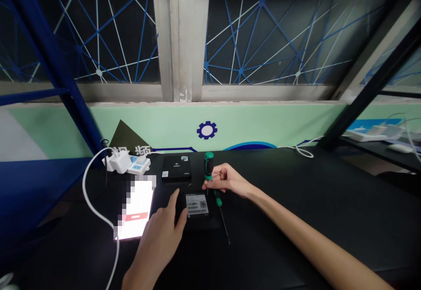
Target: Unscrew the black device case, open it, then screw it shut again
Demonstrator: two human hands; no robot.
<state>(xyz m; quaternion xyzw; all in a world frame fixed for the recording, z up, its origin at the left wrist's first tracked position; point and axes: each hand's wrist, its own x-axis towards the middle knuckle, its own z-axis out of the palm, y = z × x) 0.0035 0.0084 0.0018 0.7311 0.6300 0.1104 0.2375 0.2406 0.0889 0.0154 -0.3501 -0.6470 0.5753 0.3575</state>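
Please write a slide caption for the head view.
Right hand holds a green-handled screwdriver upright; left hand touches a labelled black device.

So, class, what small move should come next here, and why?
Perhaps settle the tip of the upright screwdriver at the far right corner of the black box: the right hand holds it near there, and the left hand is at the box's left side. Whether the tip touches, I can't tell.

Toward seven o'clock, the left hand (161, 224) is bare, with a broad back, a slim index finger (173, 199), a shorter thumb (182, 220) and an uncovered wrist (141, 266). Toward five o'clock, the right hand (226, 179) is likewise bare, narrowing at the wrist into a long, slender forearm (302, 233), uncovered up to the frame's edge.
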